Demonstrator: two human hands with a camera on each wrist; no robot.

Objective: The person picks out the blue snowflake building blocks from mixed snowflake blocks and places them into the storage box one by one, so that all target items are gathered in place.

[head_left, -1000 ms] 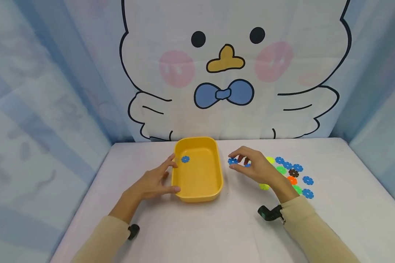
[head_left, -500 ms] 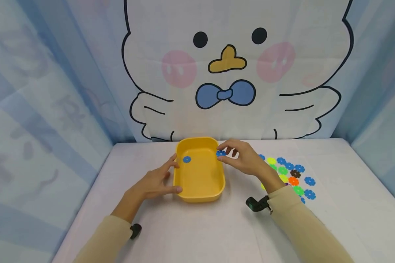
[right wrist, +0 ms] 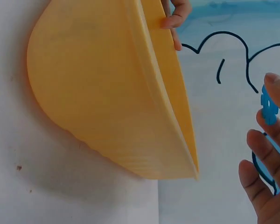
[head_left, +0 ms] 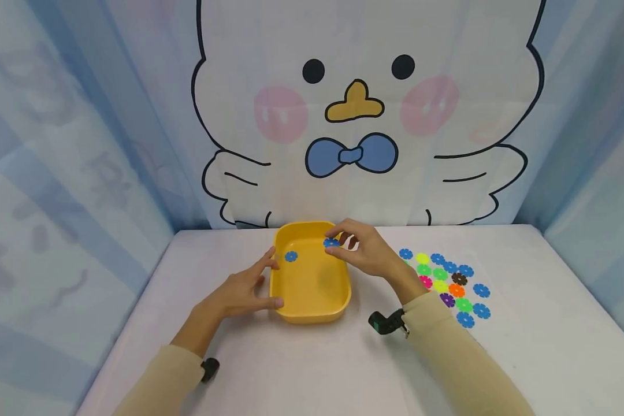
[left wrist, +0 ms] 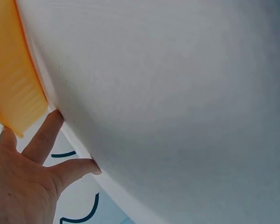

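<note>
In the head view a yellow plastic tray (head_left: pixel 310 318) stands on the table, with one blue flower-shaped disc (head_left: pixel 291 256) lying inside. My left hand (head_left: pixel 243 290) rests at the tray's left side, its fingers spread and the thumb and a finger touching the rim. Between thumb and index finger, my right hand (head_left: pixel 366 248) pinches another blue flower disc (head_left: pixel 331 242) over the tray's far right part. The right wrist view shows this held disc (right wrist: pixel 269 106) nearly edge-on, beside the tray's outer wall (right wrist: pixel 93 79).
Several flower discs (head_left: pixel 456 290) in blue, green, yellow, orange, pink, purple and dark brown lie spread on the white table (head_left: pixel 312 370) at the right, partly behind the right forearm. A curtain (head_left: pixel 353 196) with a cartoon bird hangs behind the table.
My right hand has carried the pinched blue disc leftward from beside the loose discs to above the tray. The left hand stays at the tray's left rim.
</note>
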